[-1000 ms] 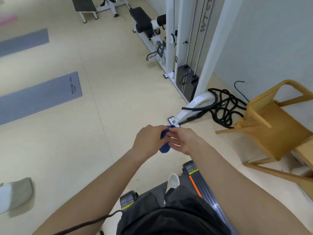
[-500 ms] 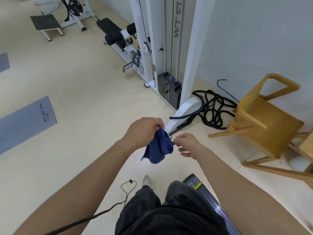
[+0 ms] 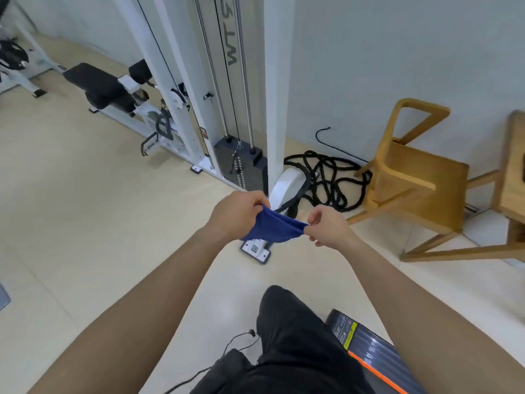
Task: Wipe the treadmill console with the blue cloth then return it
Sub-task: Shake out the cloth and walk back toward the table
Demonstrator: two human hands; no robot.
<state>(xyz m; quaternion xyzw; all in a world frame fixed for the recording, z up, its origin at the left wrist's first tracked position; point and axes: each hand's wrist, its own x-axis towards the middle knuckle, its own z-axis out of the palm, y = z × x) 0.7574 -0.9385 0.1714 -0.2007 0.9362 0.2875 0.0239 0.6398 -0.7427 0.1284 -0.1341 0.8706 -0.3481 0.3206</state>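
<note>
The blue cloth (image 3: 274,227) is stretched between both hands in front of me, above the floor. My left hand (image 3: 237,213) grips its left end in curled fingers. My right hand (image 3: 326,227) pinches its right end between thumb and fingers. The rear end of the treadmill deck (image 3: 366,348), dark with an orange stripe, shows at the lower right beside my leg. The treadmill console is out of view.
A white cable weight machine (image 3: 241,109) stands ahead, with a black padded bench (image 3: 99,86) to its left. A coiled black rope (image 3: 326,177) lies by the wall. A wooden chair (image 3: 412,177) stands at the right. A thin black cord (image 3: 235,345) trails on the beige floor.
The cloth hung bunched from my left hand; now my right hand has taken its other end and the two hands have pulled it out between them. The view has swung right, towards the wall.
</note>
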